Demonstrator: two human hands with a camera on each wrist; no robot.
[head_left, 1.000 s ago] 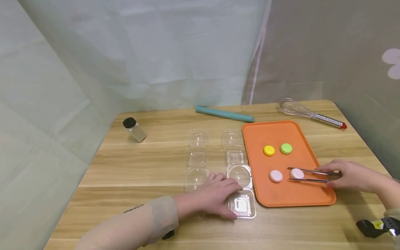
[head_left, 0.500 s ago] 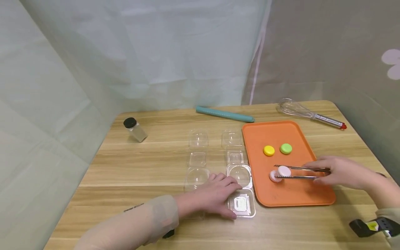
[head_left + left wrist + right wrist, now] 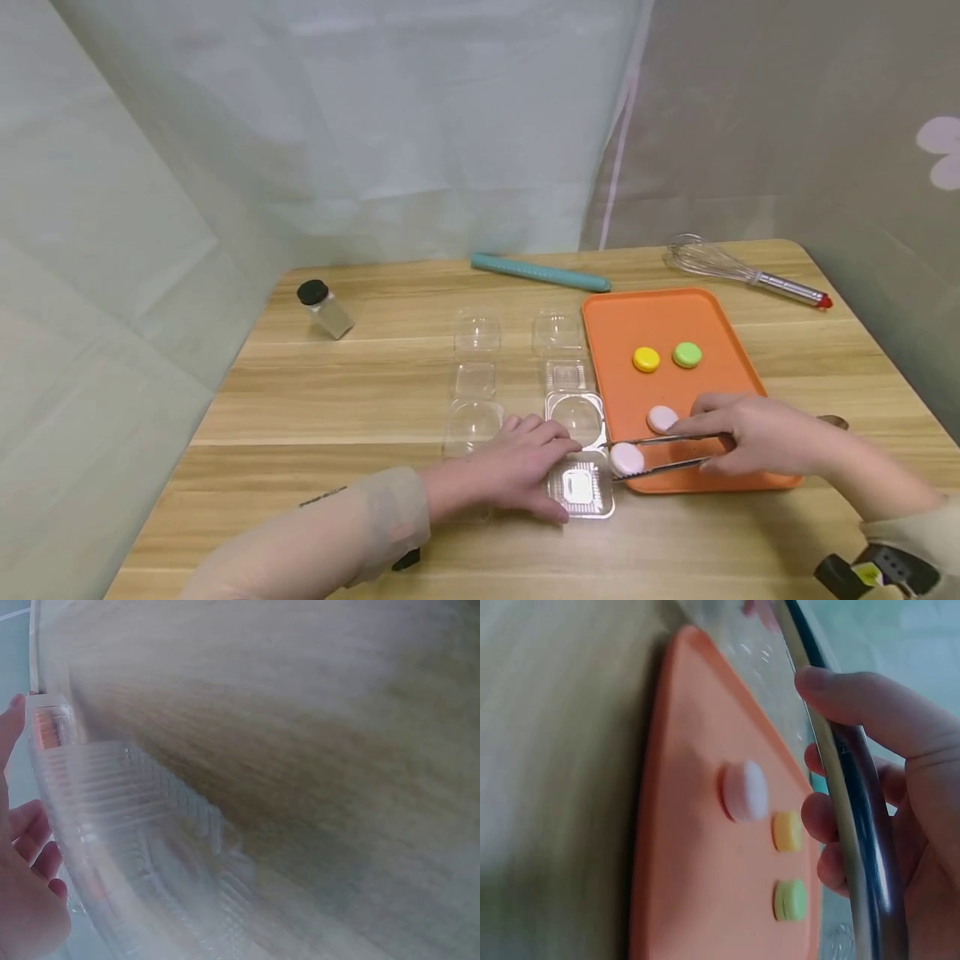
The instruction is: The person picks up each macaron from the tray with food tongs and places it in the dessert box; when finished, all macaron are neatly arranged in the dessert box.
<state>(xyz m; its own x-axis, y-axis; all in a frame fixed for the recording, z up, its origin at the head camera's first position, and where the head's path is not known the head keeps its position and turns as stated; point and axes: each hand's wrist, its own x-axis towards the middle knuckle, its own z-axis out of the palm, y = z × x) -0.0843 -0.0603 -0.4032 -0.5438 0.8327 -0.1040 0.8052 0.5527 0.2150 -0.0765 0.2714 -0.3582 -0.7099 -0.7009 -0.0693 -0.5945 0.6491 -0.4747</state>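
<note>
My right hand (image 3: 765,433) grips metal tongs (image 3: 859,817), whose tips pinch a pale pink macaron (image 3: 627,460) at the left rim of the orange tray (image 3: 720,317). This macaron sits right beside the clear plastic box (image 3: 581,487), which lies open with its lid (image 3: 576,417) behind the base. Spread over the box's left side is my left hand (image 3: 521,467), thumb at the front edge and fingers near the hinge. Still on the tray are another pink macaron (image 3: 662,418), a yellow macaron (image 3: 646,359) and a green macaron (image 3: 687,354).
More open clear boxes (image 3: 476,379) stand left of and behind the left hand. At the back lie a teal rolling pin (image 3: 540,272) and a whisk (image 3: 750,273). A black-capped jar (image 3: 326,309) is at the far left. Fabric walls (image 3: 435,125) border the table.
My right hand has lifted one pink macaron with the tongs and carried it left across the tray to the box's edge. The left hand has stayed in place.
</note>
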